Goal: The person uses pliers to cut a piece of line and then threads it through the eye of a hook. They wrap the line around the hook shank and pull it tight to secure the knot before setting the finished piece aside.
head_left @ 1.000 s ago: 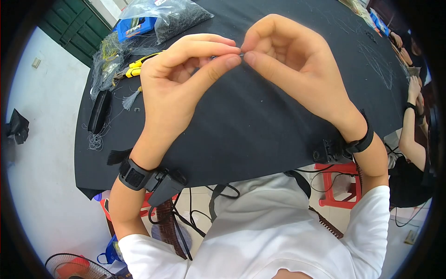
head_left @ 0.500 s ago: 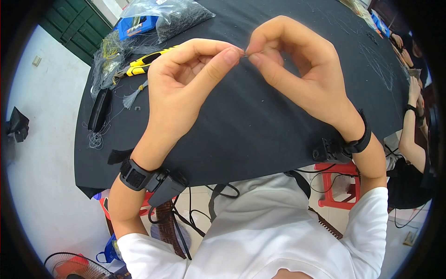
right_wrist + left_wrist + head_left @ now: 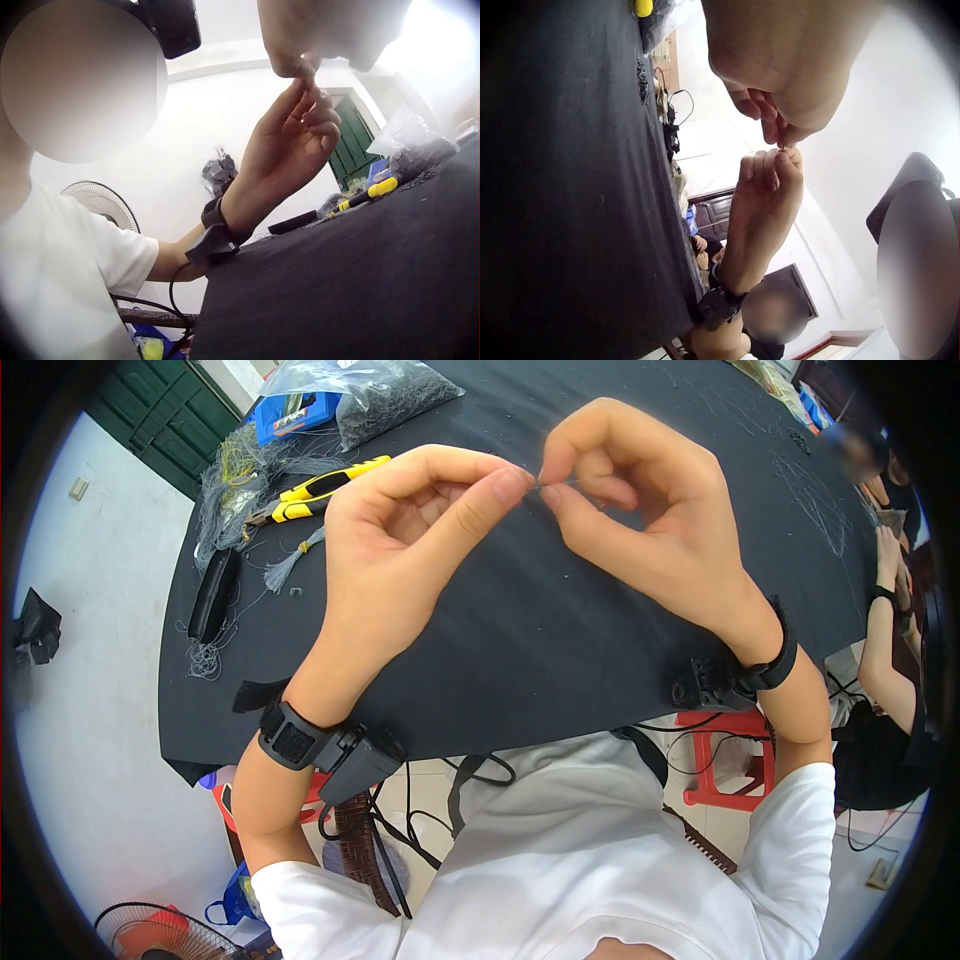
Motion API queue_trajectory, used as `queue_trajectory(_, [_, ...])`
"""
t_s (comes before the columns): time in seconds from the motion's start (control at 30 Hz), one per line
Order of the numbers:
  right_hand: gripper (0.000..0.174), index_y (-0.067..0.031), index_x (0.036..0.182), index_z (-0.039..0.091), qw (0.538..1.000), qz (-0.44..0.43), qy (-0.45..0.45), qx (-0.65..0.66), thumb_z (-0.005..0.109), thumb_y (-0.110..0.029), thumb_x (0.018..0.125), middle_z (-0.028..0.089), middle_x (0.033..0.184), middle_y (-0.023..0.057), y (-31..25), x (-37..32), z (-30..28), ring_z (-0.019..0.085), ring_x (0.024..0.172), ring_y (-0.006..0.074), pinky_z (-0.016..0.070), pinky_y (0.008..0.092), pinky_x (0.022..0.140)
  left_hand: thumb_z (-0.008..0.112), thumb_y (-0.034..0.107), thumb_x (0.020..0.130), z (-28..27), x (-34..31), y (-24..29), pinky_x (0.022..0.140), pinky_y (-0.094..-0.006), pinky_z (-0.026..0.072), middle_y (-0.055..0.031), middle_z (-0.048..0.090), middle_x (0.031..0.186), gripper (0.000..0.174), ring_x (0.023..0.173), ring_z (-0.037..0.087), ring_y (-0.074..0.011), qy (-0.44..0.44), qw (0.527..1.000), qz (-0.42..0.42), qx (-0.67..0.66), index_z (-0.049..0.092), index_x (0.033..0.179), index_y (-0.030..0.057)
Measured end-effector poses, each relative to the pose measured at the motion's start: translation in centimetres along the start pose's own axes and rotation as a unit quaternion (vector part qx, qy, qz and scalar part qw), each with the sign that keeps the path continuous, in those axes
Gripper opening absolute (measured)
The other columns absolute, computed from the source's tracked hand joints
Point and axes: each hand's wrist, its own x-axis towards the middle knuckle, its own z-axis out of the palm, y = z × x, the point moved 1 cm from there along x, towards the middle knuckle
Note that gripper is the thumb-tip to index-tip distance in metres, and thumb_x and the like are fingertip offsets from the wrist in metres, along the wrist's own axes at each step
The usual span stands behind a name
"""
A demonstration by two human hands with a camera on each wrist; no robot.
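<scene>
Above the black-covered table (image 3: 480, 660), my left hand (image 3: 400, 540) and right hand (image 3: 660, 520) meet almost tip to tip in the head view. Thumb and index finger of the left hand pinch a tiny thin strand (image 3: 540, 484), whose far end lies at the right thumb and index fingertips. The strand is too small to identify. In the left wrist view the left hand (image 3: 780, 67) is above the right hand (image 3: 765, 202), their fingertips close together. The right wrist view shows the left hand (image 3: 289, 146) pinching, with the right hand (image 3: 322, 30) over it.
Yellow-handled pliers (image 3: 300, 508), a tassel (image 3: 285, 568), a black case (image 3: 213, 598) and tangled thread (image 3: 225, 495) lie at the left. Behind them are a blue box (image 3: 290, 418) and a bag of dark material (image 3: 395, 405). Another person's arm (image 3: 880, 630) is at the right.
Both hands have shifted slightly right from a second ago. Their fingertips have moved a little apart, with the thin strand showing between them.
</scene>
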Motion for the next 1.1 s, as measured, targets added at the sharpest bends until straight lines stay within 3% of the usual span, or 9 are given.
queue_trajectory(0.23, [0.015, -0.0037, 0.082, 0.056, 0.999, 0.019, 0.015, -0.026, 0.058, 0.004, 0.069, 0.024, 0.055, -0.0066, -0.1, -0.3, 0.1, 0.025, 0.051, 0.0012, 0.0238, 0.0169, 0.047, 0.06, 0.002, 0.082, 0.2, 0.0, 0.0, 0.066, -0.0169, 0.0442, -0.0054, 0.062, 0.083, 0.012, 0.074, 0.056, -0.0059, -0.014, 1.0, -0.013, -0.002, 0.062, 0.091, -0.0048])
queue_trajectory(0.33, [0.012, -0.0033, 0.082, 0.056, 1.0, 0.023, -0.001, -0.012, 0.059, 0.002, 0.071, 0.028, 0.056, -0.0074, -0.2, -0.2, -0.1, 0.027, 0.052, 0.0003, 0.0245, 0.0161, 0.048, 0.06, 0.002, 0.082, 0.0, 0.0, -0.2, 0.068, -0.018, 0.045, -0.0064, 0.063, 0.084, 0.012, 0.076, 0.057, -0.0072, -0.016, 1.0, -0.009, -0.009, 0.062, 0.091, -0.0046])
queue_trajectory(0.43, [0.008, -0.0029, 0.082, 0.057, 0.995, 0.085, -0.036, 0.047, 0.062, -0.001, 0.075, 0.038, 0.059, -0.0073, 0.5, 0.0, -0.6, 0.034, 0.055, 0.0, 0.0301, 0.0155, 0.052, 0.06, 0.003, 0.082, -0.2, 0.1, -0.3, 0.073, -0.02, 0.0456, -0.0072, 0.063, 0.085, 0.012, 0.08, 0.058, -0.0084, 0.007, 1.0, -0.023, 0.009, 0.061, 0.091, -0.0043])
queue_trajectory(0.57, [0.008, -0.0028, 0.083, 0.058, 0.986, 0.151, -0.062, 0.028, 0.063, -0.006, 0.078, 0.054, 0.073, -0.0033, 1.3, 0.1, -2.5, 0.049, 0.066, 0.0022, 0.0384, 0.017, 0.058, 0.057, 0.016, 0.086, -0.7, 0.0, -0.9, 0.063, -0.0177, 0.036, -0.0028, 0.061, 0.085, 0.018, 0.07, 0.047, -0.004, 0.053, 0.997, -0.063, 0.013, 0.062, 0.093, 0.0003])
queue_trajectory(0.73, [0.007, -0.0047, 0.082, 0.058, 0.982, 0.165, -0.082, -0.036, 0.062, -0.01, 0.08, 0.057, 0.075, -0.0015, 1.5, 0.0, -6.1, 0.052, 0.068, 0.0036, 0.0396, 0.0169, 0.058, 0.061, 0.021, 0.082, -1.2, 0.2, -2.0, 0.061, -0.0171, 0.0327, -0.0005, 0.062, 0.081, 0.022, 0.068, 0.043, -0.0036, 0.116, 0.984, -0.137, -0.023, 0.065, 0.089, 0.0009])
queue_trajectory(0.97, [0.013, -0.0066, 0.084, 0.063, 0.977, 0.149, -0.088, -0.121, 0.062, -0.019, 0.081, 0.061, 0.077, 0.0, -0.6, 1.7, -9.8, 0.056, 0.071, 0.0056, 0.0423, 0.0177, 0.058, 0.06, 0.02, 0.083, -1.2, 0.2, -2.2, 0.061, -0.017, 0.0332, 0.0004, 0.06, 0.082, 0.021, 0.065, 0.04, -0.003, 0.1, 0.977, -0.178, -0.06, 0.064, 0.092, 0.0015])
queue_trajectory(1.1, [0.013, -0.0058, 0.085, 0.064, 0.978, 0.146, -0.074, -0.133, 0.064, -0.017, 0.079, 0.061, 0.077, 0.0005, -0.5, 1.7, -11.0, 0.057, 0.071, 0.0055, 0.0448, 0.0189, 0.061, 0.052, 0.02, 0.088, -1.0, 0.1, -2.1, 0.065, -0.0183, 0.0365, -0.0013, 0.058, 0.086, 0.024, 0.07, 0.044, -0.0041, 0.025, 0.972, -0.232, -0.04, 0.059, 0.101, 0.0001])
